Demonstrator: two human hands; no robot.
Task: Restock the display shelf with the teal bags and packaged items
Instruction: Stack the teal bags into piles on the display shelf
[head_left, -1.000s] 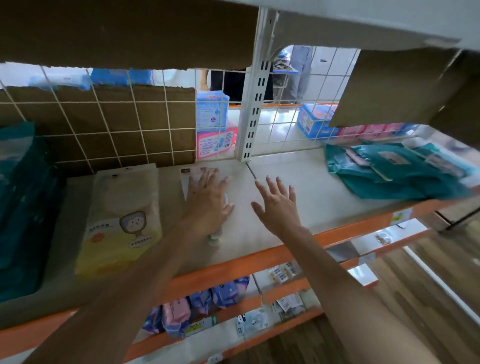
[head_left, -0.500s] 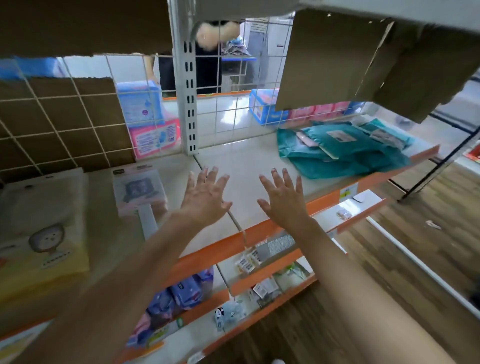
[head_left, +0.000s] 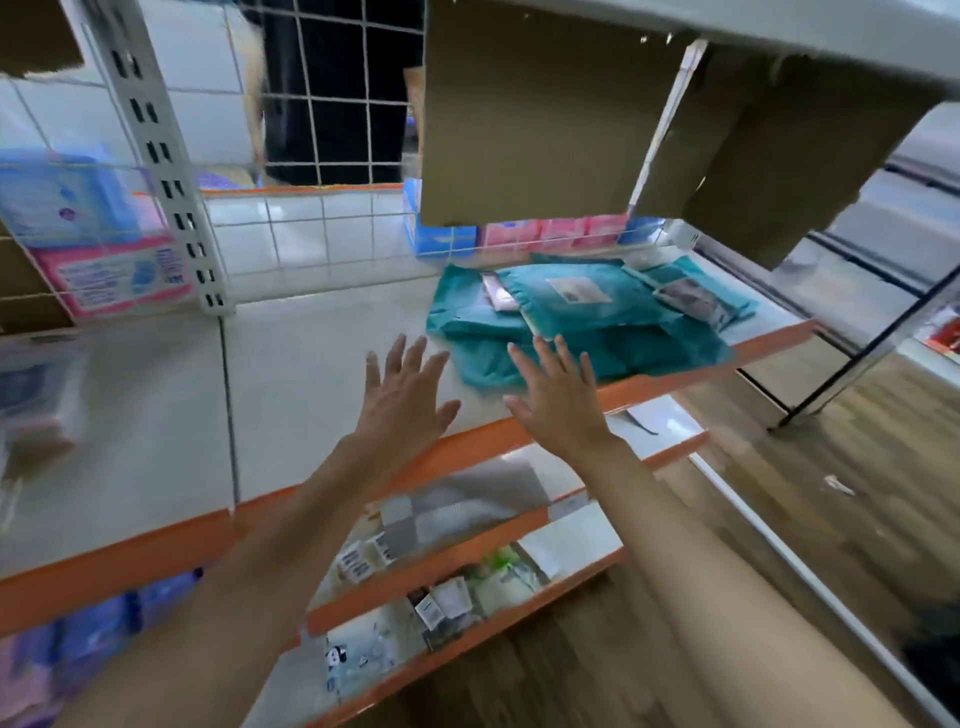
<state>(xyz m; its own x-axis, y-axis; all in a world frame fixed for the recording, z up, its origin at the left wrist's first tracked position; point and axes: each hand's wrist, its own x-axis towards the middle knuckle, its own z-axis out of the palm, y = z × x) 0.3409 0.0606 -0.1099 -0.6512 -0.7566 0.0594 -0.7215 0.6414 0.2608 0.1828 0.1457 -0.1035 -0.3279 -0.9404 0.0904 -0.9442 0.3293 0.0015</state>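
Head view: over the last second the look has swung right along the shelf (head_left: 156, 551), and both hands have left the packaged item (head_left: 36, 395), which now lies blurred at the far left of the same board. The left hand (head_left: 402, 410) and right hand (head_left: 558, 400) hang side by side over the shelf's front part, fingers straight and spread, gripping nothing. The right hand's fingertips (head_left: 558, 349) already overlap the near left corner of the teal bags (head_left: 613, 332); whether they touch cannot be told. The left hand is just beside that corner, over bare board.

The teal bags lie flat in a loose, overlapping pile at the right end of the shelf, with small pale packets (head_left: 498, 299) among them. This reads as one item placed and the pile of bags as the next thing to be taken up or straightened.

A cardboard sheet (head_left: 530, 119) hangs from the shelf above, low over the back of the pile, and could hamper lifting the bags high. Behind are a wire grid (head_left: 322, 228), a slotted upright (head_left: 166, 171) and pink and blue packs (head_left: 550, 234). Lower shelves (head_left: 441, 603) hold small packs
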